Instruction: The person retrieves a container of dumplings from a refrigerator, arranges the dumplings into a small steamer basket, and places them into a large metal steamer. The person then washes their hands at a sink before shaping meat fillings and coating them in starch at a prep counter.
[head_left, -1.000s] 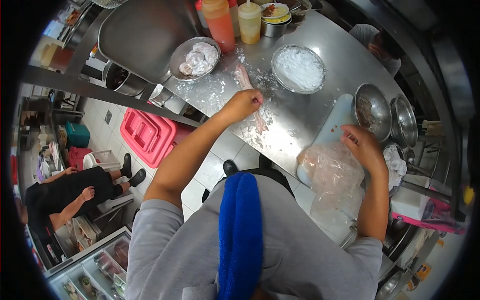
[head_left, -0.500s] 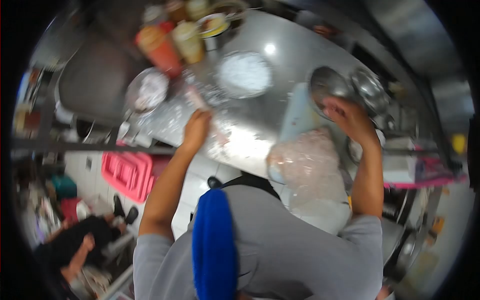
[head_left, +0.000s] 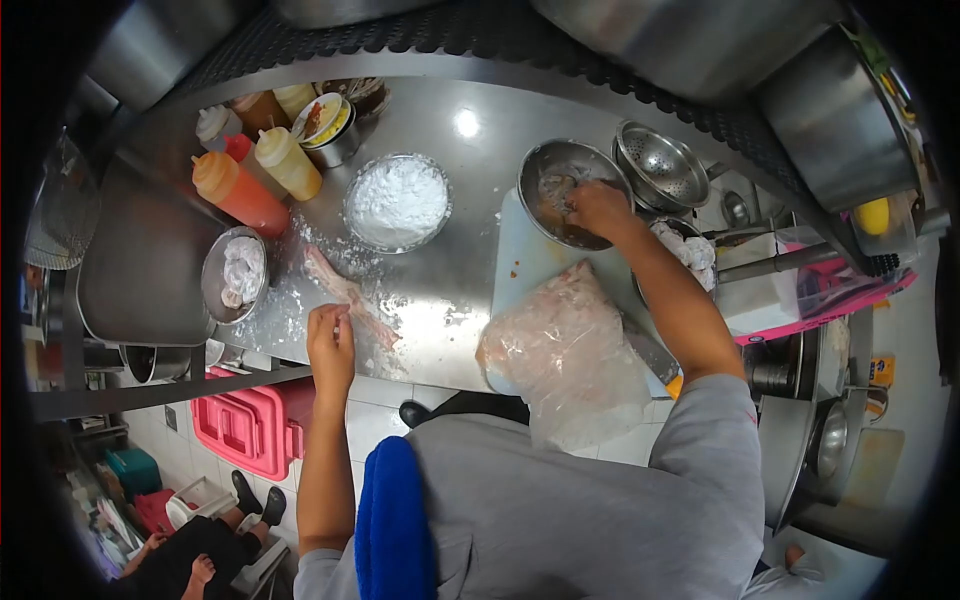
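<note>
While the left hand [head_left: 332,345] remains at the 7 o'clock of the pale meat strip [head_left: 342,287], its grip drawn together with nothing visible inside, the right hand [head_left: 600,210] has moved from beside the metal bowl [head_left: 585,160] into it. The right grip is at the wet-looking contents [head_left: 555,190]; whether it is clamped on them cannot be determined. By judgement, attention has shifted from strip to bowl.

On the tabletop [head_left: 460,290], left to right: white-coated pieces [head_left: 244,268] at the strip's 9 o'clock; the strip itself; heaped white powder [head_left: 398,198] at its 1 o'clock; the cutting board [head_left: 510,255], under a clear plastic bag [head_left: 570,350] at the bowl's 6 o'clock.

Room, from view centre: a co-worker [head_left: 180,565] between 7 and 8 o'clock; a pink bin [head_left: 240,425] at 8 o'clock; a large metal pot [head_left: 835,130] at 2 o'clock.
</note>
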